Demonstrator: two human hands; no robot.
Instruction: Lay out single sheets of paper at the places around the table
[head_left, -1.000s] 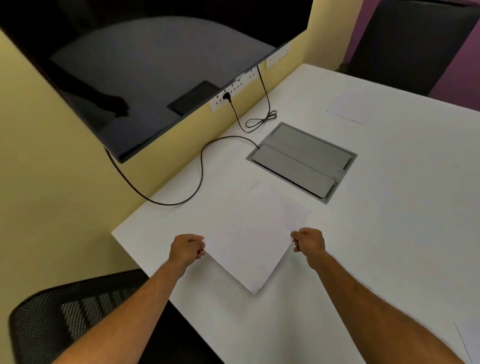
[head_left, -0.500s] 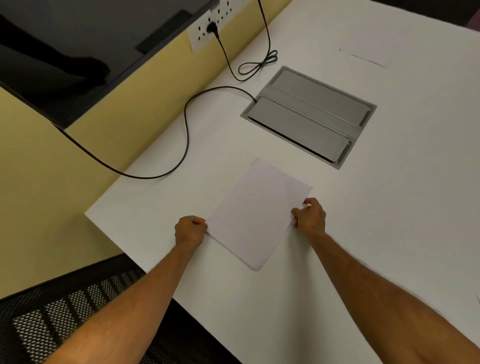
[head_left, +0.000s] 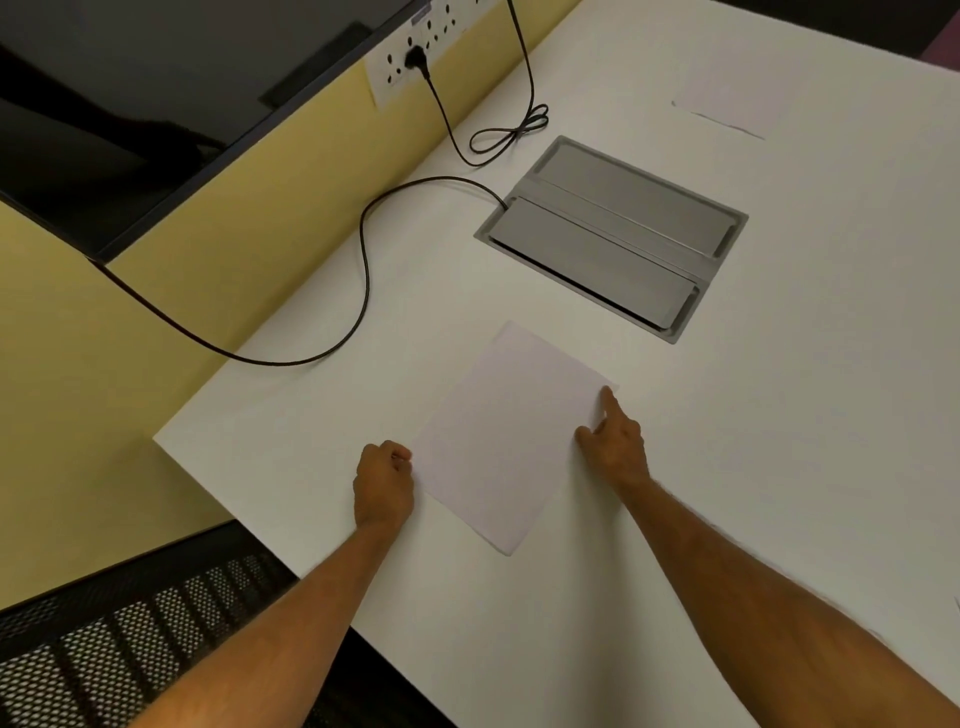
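A white sheet of paper lies flat and turned at an angle on the white table, near its front left corner. My left hand is curled at the sheet's left corner, fingertips pinched on its edge. My right hand rests at the sheet's right side, the index finger stretched out onto the right corner and the thumb spread against the edge. A second sheet lies flat at the far side of the table.
A grey metal cable box is set into the table just beyond the sheet. A black cable loops from it to the wall sockets under a dark screen. A black mesh chair stands at the lower left.
The sheet, held up between both hands before, now lies flat on the table. My right hand has opened, with its index finger pointing along the sheet's edge. The view has tipped down.
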